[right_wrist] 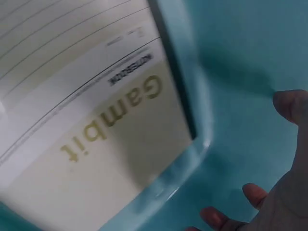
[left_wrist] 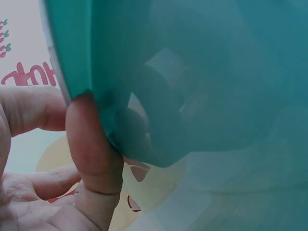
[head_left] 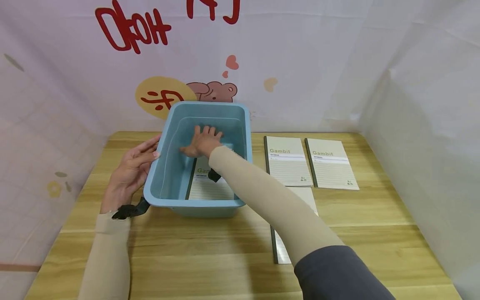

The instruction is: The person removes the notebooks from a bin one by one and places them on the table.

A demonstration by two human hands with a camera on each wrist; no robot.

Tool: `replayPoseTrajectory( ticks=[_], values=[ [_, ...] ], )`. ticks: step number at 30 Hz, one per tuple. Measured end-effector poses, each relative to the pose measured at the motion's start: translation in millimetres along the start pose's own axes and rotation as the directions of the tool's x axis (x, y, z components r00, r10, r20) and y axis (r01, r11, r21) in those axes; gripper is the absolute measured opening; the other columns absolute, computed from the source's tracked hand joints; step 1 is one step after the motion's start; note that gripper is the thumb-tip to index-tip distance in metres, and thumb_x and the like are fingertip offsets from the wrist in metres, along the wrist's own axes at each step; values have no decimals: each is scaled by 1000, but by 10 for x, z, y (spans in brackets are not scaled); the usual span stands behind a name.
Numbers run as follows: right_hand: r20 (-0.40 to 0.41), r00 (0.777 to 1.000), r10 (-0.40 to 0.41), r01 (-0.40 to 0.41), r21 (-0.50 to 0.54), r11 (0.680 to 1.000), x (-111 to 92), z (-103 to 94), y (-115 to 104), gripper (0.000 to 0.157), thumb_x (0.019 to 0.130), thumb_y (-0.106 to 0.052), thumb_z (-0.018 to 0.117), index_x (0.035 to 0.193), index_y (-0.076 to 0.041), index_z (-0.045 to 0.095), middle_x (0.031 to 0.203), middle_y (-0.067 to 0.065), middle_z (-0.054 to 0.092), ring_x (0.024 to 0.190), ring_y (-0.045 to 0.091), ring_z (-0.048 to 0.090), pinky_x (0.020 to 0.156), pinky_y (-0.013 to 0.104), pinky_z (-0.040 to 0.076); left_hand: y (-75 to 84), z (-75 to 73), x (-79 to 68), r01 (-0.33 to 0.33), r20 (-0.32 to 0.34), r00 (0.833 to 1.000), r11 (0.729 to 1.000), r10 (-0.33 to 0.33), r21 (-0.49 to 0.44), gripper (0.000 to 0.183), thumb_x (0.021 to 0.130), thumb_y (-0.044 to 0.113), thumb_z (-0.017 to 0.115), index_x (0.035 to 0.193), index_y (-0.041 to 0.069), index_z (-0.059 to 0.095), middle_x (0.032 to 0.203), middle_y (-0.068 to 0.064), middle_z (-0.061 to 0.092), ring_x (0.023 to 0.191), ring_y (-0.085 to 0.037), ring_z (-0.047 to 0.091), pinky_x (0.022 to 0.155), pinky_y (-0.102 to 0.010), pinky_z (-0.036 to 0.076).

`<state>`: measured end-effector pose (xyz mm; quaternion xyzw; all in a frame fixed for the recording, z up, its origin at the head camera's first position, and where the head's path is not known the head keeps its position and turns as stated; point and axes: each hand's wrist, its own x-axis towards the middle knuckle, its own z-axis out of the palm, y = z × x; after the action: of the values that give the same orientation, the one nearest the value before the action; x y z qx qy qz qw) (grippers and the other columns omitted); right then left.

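Observation:
A light blue plastic tub [head_left: 196,203] sits at the left-middle of the table. Inside it lies a Gambit notebook [head_left: 210,189], dark spine to the left, its lettering large in the right wrist view. My right hand [head_left: 204,143] reaches into the tub with fingers spread toward the far wall; the right wrist view shows fingertips [right_wrist: 214,216] beside the tub's wall, apart from the notebook. At the tub's left side, my left hand [head_left: 131,171] holds the edge, the thumb [left_wrist: 94,159] against the wall in the left wrist view.
Two more Gambit notebooks, one nearer [head_left: 288,166] and one farther right [head_left: 331,164], lie side by side at the table's right. Another notebook [head_left: 281,250] sits in front, partly hidden by my right arm. White printed sheeting [head_left: 307,62] surrounds the wooden table [head_left: 187,258].

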<state>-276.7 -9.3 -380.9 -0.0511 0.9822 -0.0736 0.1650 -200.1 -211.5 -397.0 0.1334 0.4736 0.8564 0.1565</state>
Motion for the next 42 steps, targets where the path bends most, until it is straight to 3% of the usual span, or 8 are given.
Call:
replayPoseTrajectory(
  ticks=[6, 12, 17, 24, 29, 35, 42],
  values=[
    [91, 995, 48, -49, 9, 999, 143, 142, -36, 90, 93, -77, 43, 160, -24, 16, 159, 10, 30, 142, 30, 30, 122, 54, 30, -4, -10, 5, -2, -10, 1000, 1000, 2, 7, 49, 103, -9, 49, 150, 2, 48, 136, -8, 65, 110, -18, 73, 91, -31, 62],
    [177, 983, 40, -44, 18, 999, 24, 139, -71, 90, 95, -75, 41, 163, -24, 12, 162, 8, 28, 143, 25, 31, 121, 47, 37, 3, -15, 10, 4, -12, 1000, 1000, -4, -4, 50, 102, -10, 49, 151, 2, 46, 135, -9, 65, 109, -19, 74, 91, -32, 62],
    [171, 984, 46, -46, -9, 999, -11, 178, -63, 93, 95, -75, 42, 165, -24, 9, 164, 8, 26, 147, 23, 29, 122, 45, 39, -2, -7, 21, 7, -13, 1000, 1000, -7, 3, 50, 102, -10, 49, 151, 2, 46, 135, -8, 65, 110, -18, 73, 91, -31, 62],
    [163, 986, 47, -44, -20, 999, 28, 264, -88, 93, 94, -73, 48, 164, -23, 13, 161, 9, 30, 146, 25, 32, 120, 45, 43, 6, 19, 14, 10, -33, 999, 999, -9, 40, 57, 103, -8, 49, 156, -3, 32, 135, -8, 64, 110, -19, 73, 91, -31, 62],
    [165, 984, 71, -56, -96, 994, -32, 240, -135, 92, 92, -74, 50, 163, -25, 16, 160, 5, 33, 145, 21, 35, 117, 43, 45, 12, -1, 8, 13, -34, 999, 1000, -12, 27, 53, 102, -8, 50, 154, 1, 40, 136, -9, 64, 111, -19, 73, 92, -33, 61],
    [148, 988, 46, -17, -188, 982, -85, 237, -153, 91, 93, -71, 52, 162, -21, 21, 157, 6, 35, 143, 23, 36, 111, 45, 49, 6, -13, -1, 15, -38, 999, 1000, -14, 27, 48, 102, -9, 51, 148, 5, 50, 134, -8, 66, 108, -19, 74, 90, -32, 62],
    [160, 986, 54, 5, -350, 937, -51, 239, -189, 86, 93, -73, 46, 157, -17, 33, 145, 6, 40, 133, 24, 36, 106, 44, 51, 15, -8, 4, 18, -20, 1000, 1000, -17, 5, 49, 102, -10, 49, 149, 4, 48, 133, -9, 65, 108, -20, 74, 91, -33, 61]
  ],
)
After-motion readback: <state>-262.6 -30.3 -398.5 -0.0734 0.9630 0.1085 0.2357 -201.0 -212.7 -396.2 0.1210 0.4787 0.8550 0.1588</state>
